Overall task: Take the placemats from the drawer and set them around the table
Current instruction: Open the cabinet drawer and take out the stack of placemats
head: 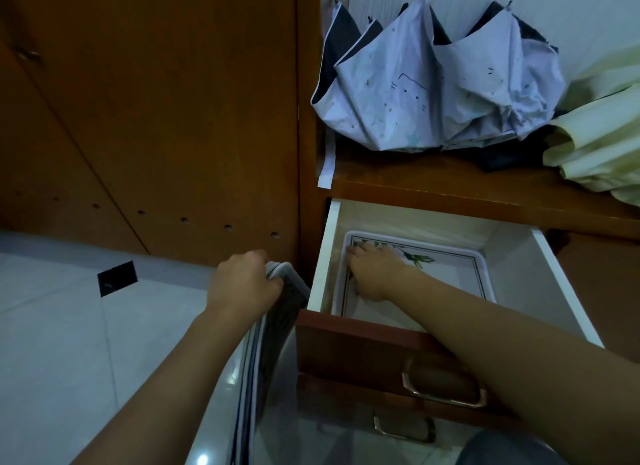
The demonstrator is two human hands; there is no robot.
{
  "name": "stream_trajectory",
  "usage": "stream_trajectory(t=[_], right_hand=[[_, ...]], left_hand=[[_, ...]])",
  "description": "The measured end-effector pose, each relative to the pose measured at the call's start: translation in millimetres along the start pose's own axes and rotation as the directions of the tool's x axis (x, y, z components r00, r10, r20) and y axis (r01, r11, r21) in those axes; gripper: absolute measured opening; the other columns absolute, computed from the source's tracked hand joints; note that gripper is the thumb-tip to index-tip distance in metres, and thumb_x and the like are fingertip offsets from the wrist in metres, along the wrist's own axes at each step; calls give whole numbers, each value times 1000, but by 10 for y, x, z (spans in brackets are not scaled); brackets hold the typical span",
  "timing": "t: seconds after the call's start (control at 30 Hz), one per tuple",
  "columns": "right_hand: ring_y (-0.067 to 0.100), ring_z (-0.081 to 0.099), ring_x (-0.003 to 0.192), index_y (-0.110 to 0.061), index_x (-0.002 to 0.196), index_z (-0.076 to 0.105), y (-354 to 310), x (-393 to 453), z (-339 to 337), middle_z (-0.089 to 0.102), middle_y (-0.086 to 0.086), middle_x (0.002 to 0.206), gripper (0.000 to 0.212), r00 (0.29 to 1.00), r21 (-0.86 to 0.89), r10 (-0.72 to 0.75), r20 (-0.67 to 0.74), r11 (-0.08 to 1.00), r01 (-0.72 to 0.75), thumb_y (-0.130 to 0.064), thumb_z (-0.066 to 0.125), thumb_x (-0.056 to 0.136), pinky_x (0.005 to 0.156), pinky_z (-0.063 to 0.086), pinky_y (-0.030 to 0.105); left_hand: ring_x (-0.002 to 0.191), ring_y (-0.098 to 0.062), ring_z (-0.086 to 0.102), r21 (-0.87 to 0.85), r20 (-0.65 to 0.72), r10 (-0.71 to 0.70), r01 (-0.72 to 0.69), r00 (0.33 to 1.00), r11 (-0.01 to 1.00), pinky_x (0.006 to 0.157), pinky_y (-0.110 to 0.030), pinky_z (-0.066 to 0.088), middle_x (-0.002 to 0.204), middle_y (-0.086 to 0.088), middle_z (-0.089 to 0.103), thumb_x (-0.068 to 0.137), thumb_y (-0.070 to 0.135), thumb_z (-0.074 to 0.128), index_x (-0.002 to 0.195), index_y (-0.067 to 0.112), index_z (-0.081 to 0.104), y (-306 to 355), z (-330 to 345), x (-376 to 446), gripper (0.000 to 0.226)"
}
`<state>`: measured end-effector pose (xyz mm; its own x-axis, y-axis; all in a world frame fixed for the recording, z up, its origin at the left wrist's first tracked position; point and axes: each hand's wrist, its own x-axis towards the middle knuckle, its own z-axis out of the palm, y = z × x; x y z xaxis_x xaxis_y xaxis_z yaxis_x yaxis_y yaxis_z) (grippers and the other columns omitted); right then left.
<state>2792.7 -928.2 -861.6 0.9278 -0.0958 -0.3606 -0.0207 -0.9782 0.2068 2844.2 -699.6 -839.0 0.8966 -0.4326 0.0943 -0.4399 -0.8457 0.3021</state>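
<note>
While in the open drawer (512, 267) — right hand (372, 270) flat on placemat (450, 274), left hand (242, 284) gripping held placemats (277, 329).

Left hand (242, 284): bare, no ring, no watch, no glove.
Right hand (372, 274): bare, no ring, no band at wrist.
Left forearm (166, 378): bare to frame edge at 7 o'clock, no sleeve seen.
Right forearm (519, 353): bare to frame edge at 4 o'clock, no sleeve seen.
Garment (502, 449): grey-blue cloth at 5 o'clock, under right forearm; kind unclear.
</note>
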Motion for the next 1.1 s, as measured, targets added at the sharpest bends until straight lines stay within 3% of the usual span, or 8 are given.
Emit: stream_trajectory(t=[0.07,0.23,0.33,0.43,0.7,0.83,0.97,1.1], right_hand=[[32,26,142,-10,150,22,30,-44,19,26,14,156,66,1000,25,-2,3,1000,2,-24,55,95,112,29,48],[35,12,147,-23,156,5,-31,-99,66,5,11,162,83,995,58,-52,87,997,47,-13,56,92,115,24,57],[38,7,147,-26,155,6,-42,-74,49,-1,14,162,84,992,151,-9,129,988,-10,-19,59,91,114,24,60],[35,0,149,-21,155,7,-65,-80,-25,-7,12,162,84,997,35,-16,72,999,13,-31,62,92,115,22,59],[32,22,144,-12,150,22,-96,-75,-121,29,15,155,78,995,-139,-72,-70,988,62,-42,62,90,117,21,50],[34,33,135,-13,145,32,-62,-114,-123,38,14,144,71,990,-172,-23,-137,985,-1,-34,65,87,115,23,52],[34,33,131,-13,127,55,-3,-163,-194,42,13,135,40,976,-110,86,-202,988,-110,-20,62,88,110,31,47],[27,37,119,-18,110,66,73,-260,-248,49,6,124,25,930,-48,123,-346,988,-148,-29,63,87,100,33,42]], left_hand=[[53,-10,47,0,0,4,-4,1000,1000,45,-24,29,62,5,51,85,30,64,69,24,48,9,9,0,23],[54,-9,49,-6,22,6,-6,1000,1000,45,-24,30,64,5,53,86,31,64,72,24,49,19,13,5,21],[54,-9,48,-3,25,1,-1,1000,1000,45,-24,29,64,5,52,85,31,64,71,24,49,34,8,16,22],[54,-10,47,-5,18,1,-1,1000,1000,45,-24,28,64,4,51,85,32,64,70,23,48,46,13,20,23],[55,-10,49,-8,12,11,-11,1000,1000,45,-24,29,64,4,53,86,32,64,77,21,56,40,16,32,17],[54,-12,50,0,10,13,-13,1000,1000,46,-25,29,64,3,54,85,31,64,73,21,54,30,19,35,19],[55,-12,50,6,15,7,-7,1000,1000,47,-25,32,65,2,55,86,32,64,74,21,54,30,6,17,19],[56,-10,50,7,20,12,-12,1000,1000,46,-24,30,65,4,55,87,33,65,76,22,56,7,-6,-26,18]])
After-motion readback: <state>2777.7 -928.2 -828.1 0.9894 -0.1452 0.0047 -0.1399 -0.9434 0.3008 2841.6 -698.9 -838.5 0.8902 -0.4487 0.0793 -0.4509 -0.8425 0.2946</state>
